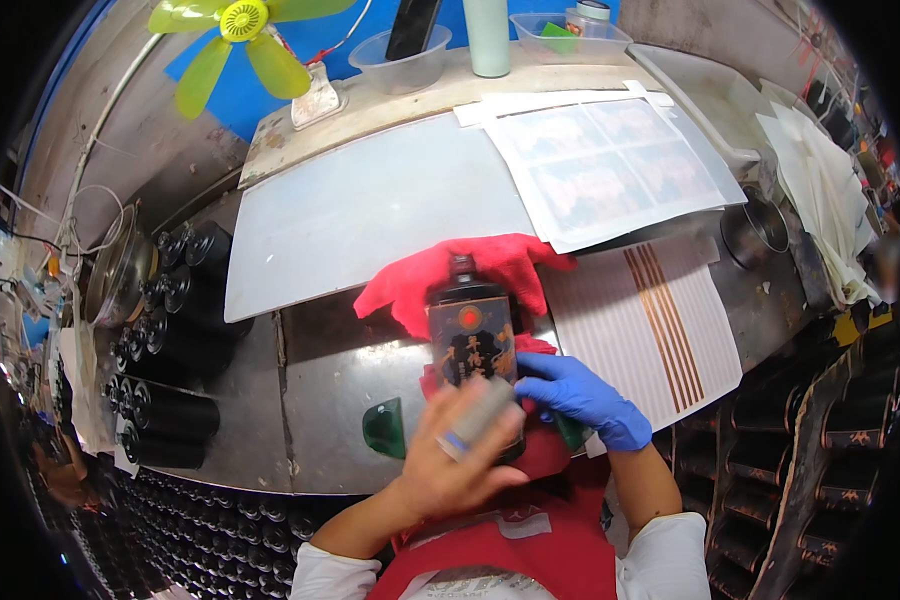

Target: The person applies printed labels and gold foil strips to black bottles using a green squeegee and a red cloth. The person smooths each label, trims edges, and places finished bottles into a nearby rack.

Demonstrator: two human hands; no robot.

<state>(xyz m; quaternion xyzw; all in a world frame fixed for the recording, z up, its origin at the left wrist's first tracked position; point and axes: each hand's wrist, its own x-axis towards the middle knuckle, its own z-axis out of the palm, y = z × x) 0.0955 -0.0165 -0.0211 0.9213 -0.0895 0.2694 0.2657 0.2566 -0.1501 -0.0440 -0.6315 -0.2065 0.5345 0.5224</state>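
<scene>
Your left hand (460, 455), bare, presses flat on the lower face of a dark bottle (473, 340); your right hand (580, 395), in a blue glove, grips its edge at 3 o'clock. That bottle lies on a red cloth (440, 275) mid-bench. At 12 o'clock sit a white board (370, 215) and label sheets (610, 165); striped paper (650, 320) at 3; stacked black bottles (170, 340) at 9; a yellow fan (240, 25) at 11.
</scene>
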